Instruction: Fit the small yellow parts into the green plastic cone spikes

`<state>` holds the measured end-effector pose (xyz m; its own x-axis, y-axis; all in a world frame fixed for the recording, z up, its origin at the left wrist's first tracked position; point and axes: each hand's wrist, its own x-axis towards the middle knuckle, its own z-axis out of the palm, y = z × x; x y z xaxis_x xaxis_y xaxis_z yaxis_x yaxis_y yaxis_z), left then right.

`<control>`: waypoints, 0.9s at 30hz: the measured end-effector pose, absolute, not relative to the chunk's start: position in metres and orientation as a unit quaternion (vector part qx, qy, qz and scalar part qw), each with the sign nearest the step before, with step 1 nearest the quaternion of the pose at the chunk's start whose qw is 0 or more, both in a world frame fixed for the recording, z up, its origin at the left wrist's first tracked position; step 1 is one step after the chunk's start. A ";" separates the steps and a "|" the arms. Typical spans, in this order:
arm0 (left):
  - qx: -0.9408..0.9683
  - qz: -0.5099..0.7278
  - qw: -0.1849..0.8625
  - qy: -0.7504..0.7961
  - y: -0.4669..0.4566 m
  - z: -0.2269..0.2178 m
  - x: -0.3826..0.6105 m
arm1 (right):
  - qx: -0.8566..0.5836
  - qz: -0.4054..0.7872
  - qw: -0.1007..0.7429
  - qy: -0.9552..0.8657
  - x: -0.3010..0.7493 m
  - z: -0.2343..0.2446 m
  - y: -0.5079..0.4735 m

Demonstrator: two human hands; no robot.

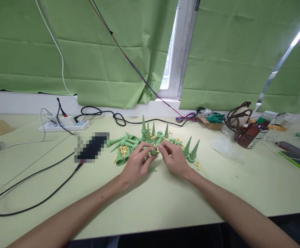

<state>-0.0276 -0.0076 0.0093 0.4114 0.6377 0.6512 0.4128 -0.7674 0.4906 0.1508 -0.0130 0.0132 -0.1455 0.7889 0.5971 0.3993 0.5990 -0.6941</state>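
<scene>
My left hand [138, 162] is closed around a green plastic spike [154, 152], its rounded end showing between thumb and fingers. Close beside it, my right hand [175, 156] pinches with thumb and forefinger; what lies in the pinch is too small and hidden to name. Behind both hands spreads a pile of green plastic spikes [129, 141], some standing point up, others lying on their sides. Small yellow plastic pieces [123, 150] are scattered among them. One loose yellow T-shaped piece [198, 165] lies right of two upright green spikes [193, 151].
A pixelated dark device [94, 146] with a black cable lies left, near a white power strip [64, 124]. On the right are a crumpled clear plastic bag [226, 148], a dark red bottle [253, 134] and a small cardboard box [210, 123]. Green curtains [100, 62] hang behind the table [150, 203].
</scene>
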 end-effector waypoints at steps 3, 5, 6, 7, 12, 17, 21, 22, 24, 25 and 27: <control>0.839 0.439 0.101 0.306 -0.006 0.006 -0.029 | -0.407 0.192 0.509 -0.734 0.150 0.013 -0.013; 0.840 0.437 0.090 0.308 -0.005 0.005 -0.029 | -0.408 0.195 0.511 -0.731 0.150 0.013 -0.013; 0.838 0.438 0.088 0.313 -0.006 0.006 -0.029 | -0.409 0.198 0.513 -0.728 0.149 0.013 -0.013; 0.834 0.442 0.089 0.319 -0.006 0.006 -0.028 | -0.410 0.200 0.515 -0.725 0.149 0.013 -0.014; 0.795 0.471 0.126 0.361 -0.007 0.009 -0.025 | -0.413 0.209 0.542 -0.701 0.149 0.014 -0.014; 0.788 0.454 0.121 0.398 -0.007 0.013 -0.025 | -0.409 0.222 0.571 -0.677 0.150 0.015 -0.014; 0.792 0.432 0.156 0.403 -0.009 0.016 -0.026 | -0.398 0.227 0.568 -0.684 0.150 0.016 -0.016; 0.790 0.428 0.169 0.405 -0.010 0.017 -0.026 | -0.393 0.229 0.565 -0.689 0.150 0.016 -0.016; 0.789 0.420 0.189 0.406 -0.011 0.017 -0.026 | -0.382 0.232 0.557 -0.700 0.149 0.016 -0.018; 0.791 0.416 0.196 0.404 -0.012 0.018 -0.026 | -0.378 0.234 0.553 -0.705 0.149 0.016 -0.018; 0.796 0.408 0.204 0.398 -0.012 0.018 -0.026 | -0.373 0.238 0.544 -0.713 0.149 0.015 -0.019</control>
